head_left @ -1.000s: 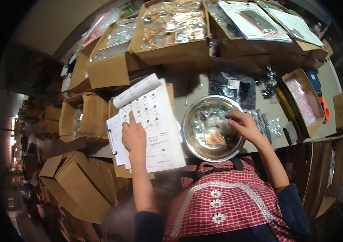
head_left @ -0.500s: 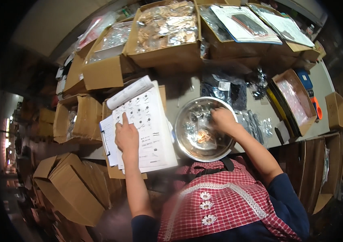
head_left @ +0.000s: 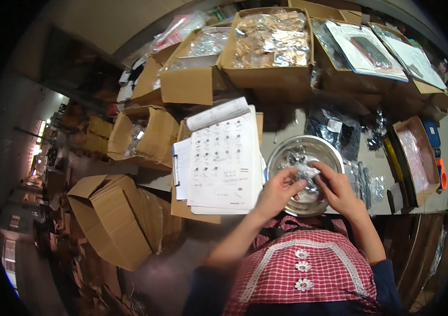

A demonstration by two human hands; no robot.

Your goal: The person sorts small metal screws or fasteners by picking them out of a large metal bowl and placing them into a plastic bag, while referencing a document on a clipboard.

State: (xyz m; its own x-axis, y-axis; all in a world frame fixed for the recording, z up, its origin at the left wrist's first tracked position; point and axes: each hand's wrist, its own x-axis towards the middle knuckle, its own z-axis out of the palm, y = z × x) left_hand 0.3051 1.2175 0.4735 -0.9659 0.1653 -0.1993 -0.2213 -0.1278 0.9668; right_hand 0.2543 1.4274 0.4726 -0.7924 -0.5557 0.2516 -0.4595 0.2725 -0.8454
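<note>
A shiny round metal bowl (head_left: 334,151) stands at the table's near edge, with small plastic-wrapped parts in its bottom. Over it, my left hand (head_left: 278,195) and my right hand (head_left: 338,194) come together on a small clear plastic bag (head_left: 308,173). The fingers of both hands are curled and pinch the bag from either side; its contents are too glary to make out. Left of the bowl lies a thick stack of printed sheets (head_left: 221,181) with rows of small pictures, its top pages rolled back.
Behind the bowl lie dark plastic-bagged items (head_left: 331,131). An open carton of bagged copper-coloured parts (head_left: 274,42) stands at the back, with clipboards (head_left: 366,50) to its right. A carton with pink wrapping (head_left: 416,152) sits right, beside an orange-handled tool (head_left: 441,174). Empty-looking cartons (head_left: 113,224) stand left.
My left hand has left the printed sheets and moved right to the bowl. My right hand has lifted a clear bag, which both hands now hold. The whole view has shifted left.
</note>
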